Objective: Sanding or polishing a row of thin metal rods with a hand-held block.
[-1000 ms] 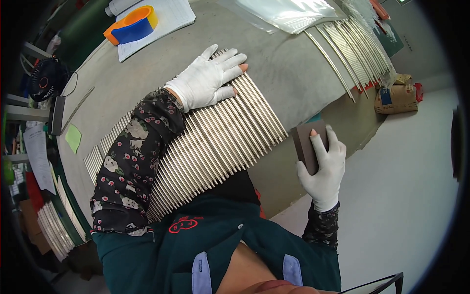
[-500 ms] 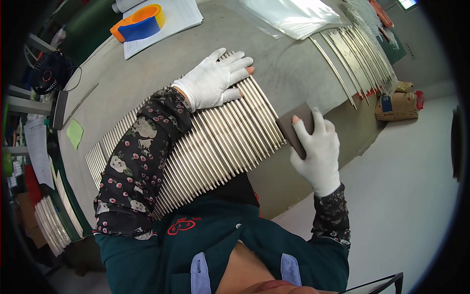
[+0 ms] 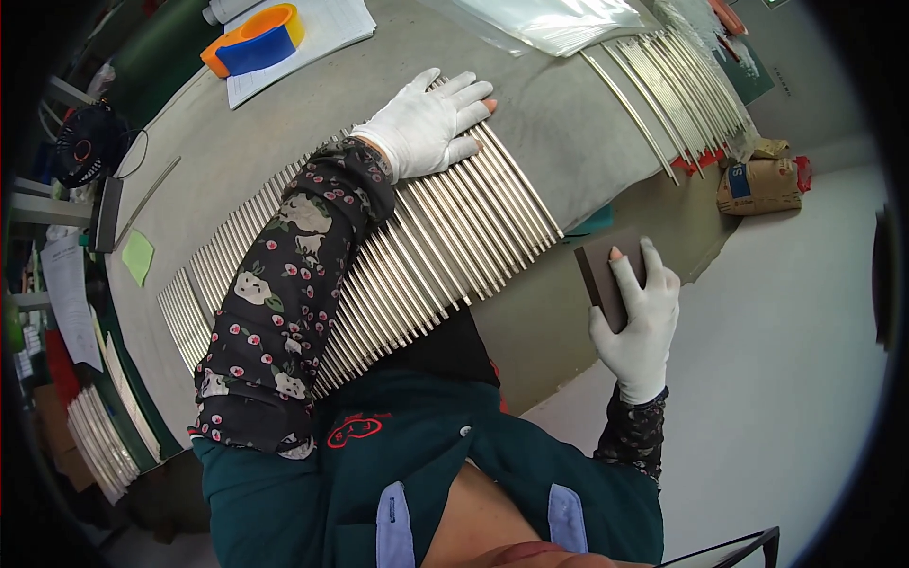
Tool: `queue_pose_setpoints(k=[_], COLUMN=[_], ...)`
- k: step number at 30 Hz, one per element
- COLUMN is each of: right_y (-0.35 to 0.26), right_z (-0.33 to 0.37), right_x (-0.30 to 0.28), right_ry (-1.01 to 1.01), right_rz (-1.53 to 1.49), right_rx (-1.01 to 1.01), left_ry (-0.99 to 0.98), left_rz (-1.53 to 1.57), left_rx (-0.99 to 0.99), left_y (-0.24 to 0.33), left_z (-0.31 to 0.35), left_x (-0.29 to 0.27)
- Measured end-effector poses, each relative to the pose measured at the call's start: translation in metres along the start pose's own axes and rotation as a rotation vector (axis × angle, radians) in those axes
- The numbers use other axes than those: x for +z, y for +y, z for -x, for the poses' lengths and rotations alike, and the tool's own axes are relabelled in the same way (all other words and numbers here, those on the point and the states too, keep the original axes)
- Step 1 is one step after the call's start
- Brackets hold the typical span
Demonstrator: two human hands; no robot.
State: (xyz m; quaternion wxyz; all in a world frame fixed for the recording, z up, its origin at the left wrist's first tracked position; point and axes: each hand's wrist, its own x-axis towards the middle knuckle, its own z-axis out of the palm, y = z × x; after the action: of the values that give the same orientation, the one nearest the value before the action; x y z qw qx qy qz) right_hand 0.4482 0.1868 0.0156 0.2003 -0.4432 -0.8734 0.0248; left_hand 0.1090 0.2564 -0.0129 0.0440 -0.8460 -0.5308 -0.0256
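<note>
The dark block (image 3: 603, 284) is clamped in the right hand (image 3: 640, 327), rods (image 3: 459, 237) beneath the spread left hand (image 3: 417, 131).

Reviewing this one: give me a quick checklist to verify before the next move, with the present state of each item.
1. Left hand flat on the row of metal rods: ok.
2. Right hand gripping the dark block: ok.
3. Block apart from the rods: ok, a gap shows.
4. Rod ends nearest the body level: not ok, they look slightly uneven.
5. Condition of the block's underside: cannot tell, hidden.
6. Clear plastic bags off the row: ok.
</note>
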Motion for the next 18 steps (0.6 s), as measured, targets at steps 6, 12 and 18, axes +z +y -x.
queue_pose_setpoints(k=[6, 12, 18], right_y=[-0.005, 0.005, -0.001], right_z=[0.007, 0.017, 0.012], right_x=[-0.001, 0.004, 0.007], right_ry=[-0.025, -0.016, 0.001], right_rz=[0.013, 0.005, -0.025], right_rx=[-0.027, 0.000, -0.028], left_ry=[0.055, 0.041, -0.058], left_rz=[-0.062, 0.065, 0.037], left_rx=[-0.037, 0.057, 0.057], left_y=[0.007, 0.015, 0.019], left_z=[0.004, 0.054, 0.079], left_x=[-0.010, -0.034, -0.020])
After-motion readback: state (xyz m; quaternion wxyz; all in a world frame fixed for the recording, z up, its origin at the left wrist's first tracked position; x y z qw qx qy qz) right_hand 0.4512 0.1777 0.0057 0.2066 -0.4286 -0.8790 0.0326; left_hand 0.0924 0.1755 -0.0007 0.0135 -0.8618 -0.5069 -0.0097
